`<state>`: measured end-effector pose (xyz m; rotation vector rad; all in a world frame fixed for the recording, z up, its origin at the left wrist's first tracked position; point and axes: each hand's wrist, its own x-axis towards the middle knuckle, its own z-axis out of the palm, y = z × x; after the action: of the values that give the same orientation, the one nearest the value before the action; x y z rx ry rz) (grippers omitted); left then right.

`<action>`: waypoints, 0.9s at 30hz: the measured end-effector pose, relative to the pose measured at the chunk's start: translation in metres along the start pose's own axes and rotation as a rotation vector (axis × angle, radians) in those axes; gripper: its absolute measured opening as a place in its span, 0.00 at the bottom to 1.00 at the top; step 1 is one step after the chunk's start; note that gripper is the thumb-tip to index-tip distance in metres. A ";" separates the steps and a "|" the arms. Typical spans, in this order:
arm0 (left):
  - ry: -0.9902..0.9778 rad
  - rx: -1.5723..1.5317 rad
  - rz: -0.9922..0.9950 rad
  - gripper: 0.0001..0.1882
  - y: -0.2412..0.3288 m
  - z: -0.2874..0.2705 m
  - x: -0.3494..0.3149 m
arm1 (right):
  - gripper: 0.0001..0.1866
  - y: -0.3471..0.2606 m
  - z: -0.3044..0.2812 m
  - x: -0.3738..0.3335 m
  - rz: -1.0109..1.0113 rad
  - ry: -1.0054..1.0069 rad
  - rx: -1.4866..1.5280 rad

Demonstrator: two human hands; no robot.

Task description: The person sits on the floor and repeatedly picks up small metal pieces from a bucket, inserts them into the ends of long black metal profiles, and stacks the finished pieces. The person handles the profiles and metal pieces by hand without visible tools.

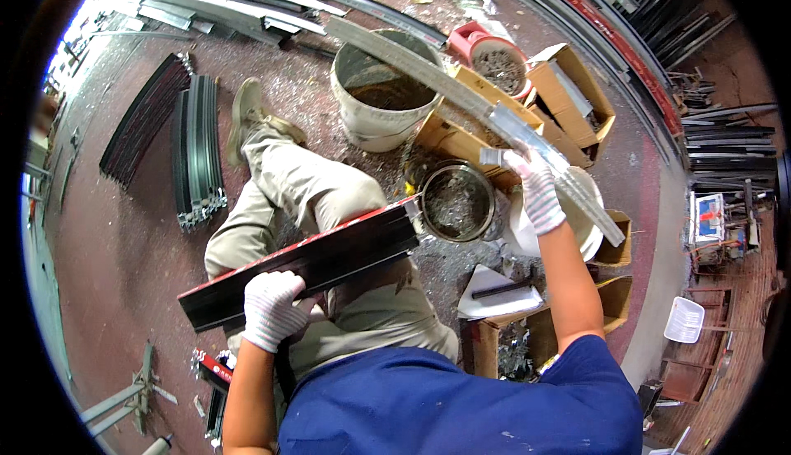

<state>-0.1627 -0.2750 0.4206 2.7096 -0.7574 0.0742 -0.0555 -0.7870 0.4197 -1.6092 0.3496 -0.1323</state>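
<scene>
Across my lap lies a long dark metal profile (329, 270) with a red strip along its far edge. My left hand (274, 311), in a white striped glove, is closed around its near edge, left of the middle. My right hand (535, 191), gloved alike, is closed at the right, beside the boxes. A small grey ribbed piece (492, 157) sticks out at its fingertips; its kind is unclear. Close by that hand, a long silvery metal bar (412, 68) slants over the boxes. A round metal-rimmed container (457, 201) with small loose bits stands beyond the profile's right end.
Ahead stands a white bucket (381, 126) with dark residue, near a red pail (497, 64) and cardboard boxes (568, 97). Bundled dark profiles (198, 146) lie on the floor at left. An open box (486, 348) of metal parts sits near my right elbow.
</scene>
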 end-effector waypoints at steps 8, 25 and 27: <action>-0.028 -0.081 -0.003 0.19 0.000 -0.004 0.004 | 0.37 0.010 0.066 -0.075 0.165 -0.338 0.269; 0.005 -0.063 0.018 0.18 0.000 0.000 0.002 | 0.34 0.002 0.082 -0.053 0.173 -0.513 -0.057; 0.000 -0.078 0.019 0.18 0.000 -0.001 0.002 | 0.33 -0.004 0.085 -0.053 0.183 -0.493 -0.056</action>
<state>-0.1609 -0.2751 0.4217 2.6293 -0.7696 0.0474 -0.0801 -0.6897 0.4241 -1.5963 0.1155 0.4124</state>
